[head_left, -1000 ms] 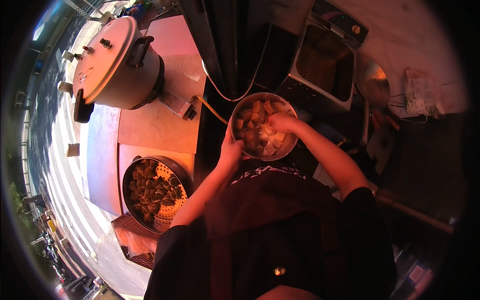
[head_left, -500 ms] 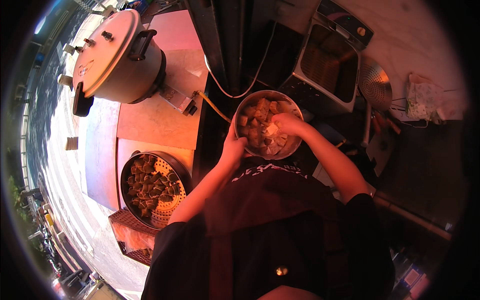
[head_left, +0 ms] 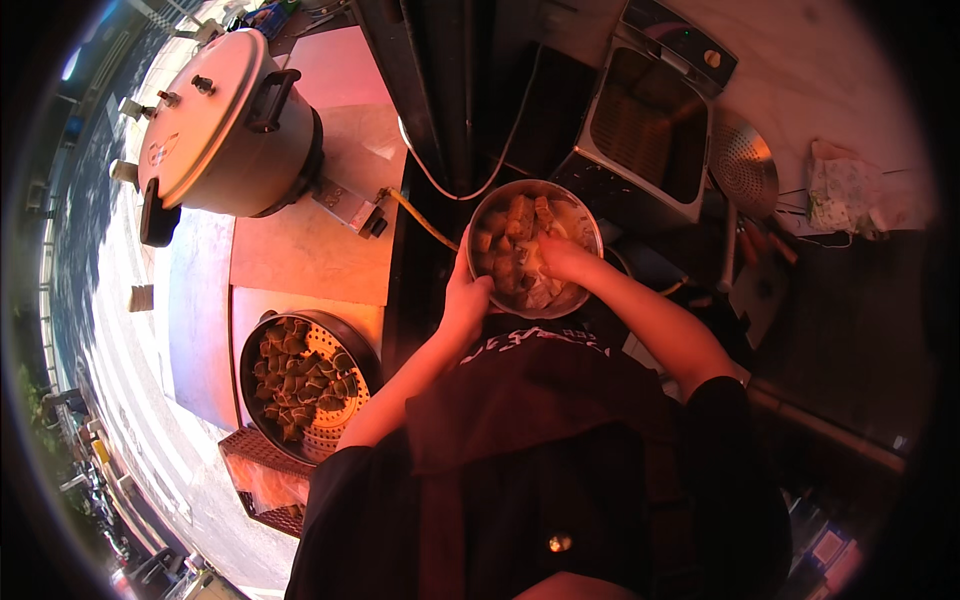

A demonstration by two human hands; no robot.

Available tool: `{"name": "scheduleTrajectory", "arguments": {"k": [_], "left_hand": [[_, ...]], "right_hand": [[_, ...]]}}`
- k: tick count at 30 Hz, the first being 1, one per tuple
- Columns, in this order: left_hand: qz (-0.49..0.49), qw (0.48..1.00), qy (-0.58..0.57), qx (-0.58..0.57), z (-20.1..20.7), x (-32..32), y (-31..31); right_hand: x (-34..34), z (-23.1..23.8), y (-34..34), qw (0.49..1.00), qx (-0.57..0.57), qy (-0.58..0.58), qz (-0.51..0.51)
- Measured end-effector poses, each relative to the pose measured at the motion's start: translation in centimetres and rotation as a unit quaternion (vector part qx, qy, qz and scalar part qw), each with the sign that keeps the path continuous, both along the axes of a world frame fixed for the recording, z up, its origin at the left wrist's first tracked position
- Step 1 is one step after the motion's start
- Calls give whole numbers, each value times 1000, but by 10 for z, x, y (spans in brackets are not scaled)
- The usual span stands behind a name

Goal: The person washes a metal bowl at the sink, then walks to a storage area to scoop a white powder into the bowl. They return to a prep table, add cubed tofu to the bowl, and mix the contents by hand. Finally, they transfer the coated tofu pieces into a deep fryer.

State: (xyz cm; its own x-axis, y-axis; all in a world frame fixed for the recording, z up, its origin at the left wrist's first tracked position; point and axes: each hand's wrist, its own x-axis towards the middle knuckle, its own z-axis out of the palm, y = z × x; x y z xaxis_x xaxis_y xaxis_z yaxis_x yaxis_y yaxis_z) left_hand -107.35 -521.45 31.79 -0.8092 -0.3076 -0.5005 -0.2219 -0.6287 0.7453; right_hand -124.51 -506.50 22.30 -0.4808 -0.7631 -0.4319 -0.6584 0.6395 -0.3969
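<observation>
A round metal bowl [head_left: 484, 205] is held in front of my chest, with cube-like chunks of food [head_left: 519, 217] inside, some brown and some pale. My left hand [head_left: 466, 299] is closed on its left rim, thumb toward the inside. Inside the bowl, my right hand [head_left: 566, 259] reaches down among the chunks from the right. Its fingers are bent together and their tips are hidden, so what they pinch, if anything, does not show.
At the left, a large lidded pressure cooker [head_left: 230, 130] stands on the counter [head_left: 300, 262]. Nearer is a perforated steamer pan [head_left: 352, 338] of leaf-wrapped parcels [head_left: 290, 375]. A fryer basin [head_left: 650, 125], a perforated skimmer [head_left: 743, 165] and a crumpled cloth or bag [head_left: 843, 190] lie right.
My right hand has pushed deeper among the chunks, and the pale cube seen at its fingers is now mostly hidden. My left hand keeps its hold on the bowl.
</observation>
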Motion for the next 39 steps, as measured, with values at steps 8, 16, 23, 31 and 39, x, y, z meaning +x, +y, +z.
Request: {"name": "scheduleTrajectory", "arguments": {"k": [8, 16, 23, 31, 39], "left_hand": [[14, 998, -35, 44, -8, 7, 2], [21, 998, 33, -49, -27, 6, 2], [18, 998, -24, 50, -8, 11, 3], [31, 998, 26, -50, -29, 13, 4], [18, 998, 21, -62, -26, 14, 4]], "right_hand": [[-19, 0, -2, 992, 81, -10, 94], [7, 4, -13, 981, 155, -20, 115], [-18, 39, -11, 959, 125, 94, 234], [-24, 30, 0, 986, 90, -16, 139], [19, 8, 0, 994, 46, -87, 38]]}}
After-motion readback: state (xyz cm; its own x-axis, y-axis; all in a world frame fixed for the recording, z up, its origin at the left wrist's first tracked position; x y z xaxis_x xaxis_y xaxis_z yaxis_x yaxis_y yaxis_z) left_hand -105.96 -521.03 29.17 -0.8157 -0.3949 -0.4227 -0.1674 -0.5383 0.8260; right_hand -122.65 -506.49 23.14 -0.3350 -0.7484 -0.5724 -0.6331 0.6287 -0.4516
